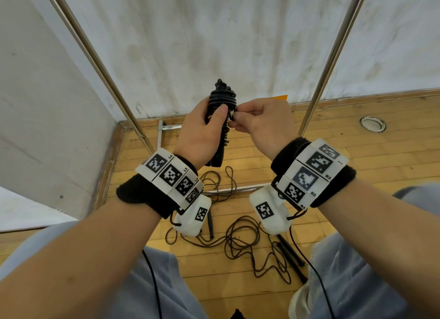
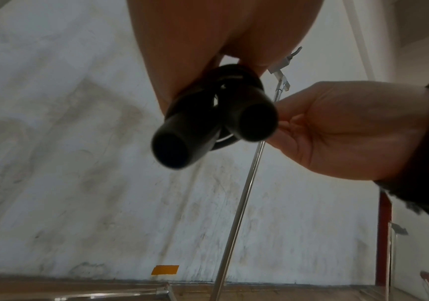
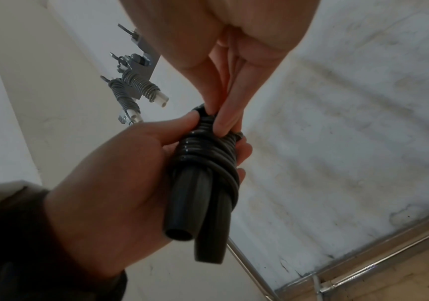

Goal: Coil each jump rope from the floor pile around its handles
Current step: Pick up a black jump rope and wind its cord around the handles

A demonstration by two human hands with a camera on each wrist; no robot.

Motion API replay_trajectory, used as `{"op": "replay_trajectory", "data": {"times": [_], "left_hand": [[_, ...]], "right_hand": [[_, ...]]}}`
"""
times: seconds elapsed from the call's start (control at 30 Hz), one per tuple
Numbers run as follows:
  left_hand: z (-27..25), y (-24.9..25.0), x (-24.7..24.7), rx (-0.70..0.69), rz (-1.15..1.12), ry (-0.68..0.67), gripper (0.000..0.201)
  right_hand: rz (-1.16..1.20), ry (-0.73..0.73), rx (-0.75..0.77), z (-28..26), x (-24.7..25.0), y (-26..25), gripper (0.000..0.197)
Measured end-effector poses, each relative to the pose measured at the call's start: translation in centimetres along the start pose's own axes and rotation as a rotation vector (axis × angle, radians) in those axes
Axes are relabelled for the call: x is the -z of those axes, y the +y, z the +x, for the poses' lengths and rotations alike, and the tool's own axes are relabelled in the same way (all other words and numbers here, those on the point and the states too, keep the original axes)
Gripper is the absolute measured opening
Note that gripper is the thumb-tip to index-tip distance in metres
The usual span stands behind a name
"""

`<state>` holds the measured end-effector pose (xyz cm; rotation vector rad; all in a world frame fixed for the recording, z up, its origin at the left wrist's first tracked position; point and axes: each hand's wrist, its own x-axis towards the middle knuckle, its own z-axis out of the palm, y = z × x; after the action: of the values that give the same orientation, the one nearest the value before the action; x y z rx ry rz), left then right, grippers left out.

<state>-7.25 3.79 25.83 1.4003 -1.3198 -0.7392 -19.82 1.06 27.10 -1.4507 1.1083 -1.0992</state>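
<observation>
Left hand (image 1: 202, 130) is wrapped around a pair of black handles (image 3: 198, 205), fingers curled, thumb pressed against the lower turns of the black rope (image 1: 223, 97) already wound on them. Right hand (image 1: 262, 121) pinches the rope's end at the 3 o'clock side of the bundle, thumb and fingertips (image 3: 223, 124) closed on it; whether the end is tucked under a turn cannot be told.

Bundle is held raised between the two hands, in front of the white wall (image 1: 238, 32) and well above the wooden floor (image 1: 357, 152).

Judgement: the step in hand is securing the loose end. To do it well, the left thumb should keep the turns pinned while the right hand feeds the end under a tight turn and draws it snug; slackening either hold risks the coil springing loose.

Long axis of the bundle runs from 12 to 6 o'clock in the head view, nearly upright. Coiled end points to 12, open handle ends point to 6, toward the floor.

Loose brown rope (image 1: 247, 244) lies tangled on the floor at 6 o'clock, not yet coiled.
</observation>
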Motion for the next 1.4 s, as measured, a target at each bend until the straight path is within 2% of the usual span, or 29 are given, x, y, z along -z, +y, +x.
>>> {"op": "replay_trajectory", "data": {"times": [0.13, 0.23, 0.33, 0.5, 0.6, 0.63, 0.73, 0.83, 1.0, 1.17, 1.4], "left_hand": [[-0.2, 0.2, 0.5, 0.073, -0.022, -0.119, 0.028], [-0.3, 0.0, 0.6, 0.052, 0.111, -0.150, 0.040], [0.0, -0.2, 0.6, 0.060, 0.103, -0.126, 0.033], [0.4, 0.2, 1.2, 0.067, -0.014, -0.119, 0.008], [0.4, 0.4, 1.4, 0.102, -0.119, -0.130, 0.015], [0.4, 0.5, 1.4, 0.117, -0.146, -0.138, 0.018], [0.3, 0.5, 1.2, 0.150, -0.189, -0.152, 0.024], [0.2, 0.5, 1.3, 0.156, -0.169, -0.175, 0.023], [0.1, 0.5, 1.6, 0.108, -0.106, -0.174, 0.024], [0.1, 0.7, 1.6, 0.043, -0.072, -0.178, 0.019], [-0.1, 0.6, 1.6, 0.072, -0.091, -0.231, 0.023]], "right_hand": [[-0.051, 0.038, 0.020, 0.0, 0.1, 0.2, 0.011], [-0.109, 0.060, 0.032, 0.1, 0.2, 0.2, 0.013], [-0.188, 0.068, 0.069, 0.0, 0.2, 0.2, 0.016], [-0.243, 0.019, 0.142, -0.2, 0.4, -0.1, 0.017], [-0.238, 0.119, 0.184, 0.2, 0.6, 0.4, 0.008], [-0.260, 0.137, 0.211, 0.2, 0.6, 0.5, 0.010], [-0.321, 0.143, 0.275, 0.2, 0.3, 1.0, 0.017], [-0.366, 0.168, 0.315, 0.3, 0.4, 1.1, 0.013], [-0.454, 0.137, 0.417, 0.1, 0.4, 1.1, 0.008], [-0.422, 0.174, 0.485, -0.1, 0.2, 1.2, 0.010], [-0.438, 0.129, 0.471, -0.5, 0.1, 1.1, 0.008]]}}
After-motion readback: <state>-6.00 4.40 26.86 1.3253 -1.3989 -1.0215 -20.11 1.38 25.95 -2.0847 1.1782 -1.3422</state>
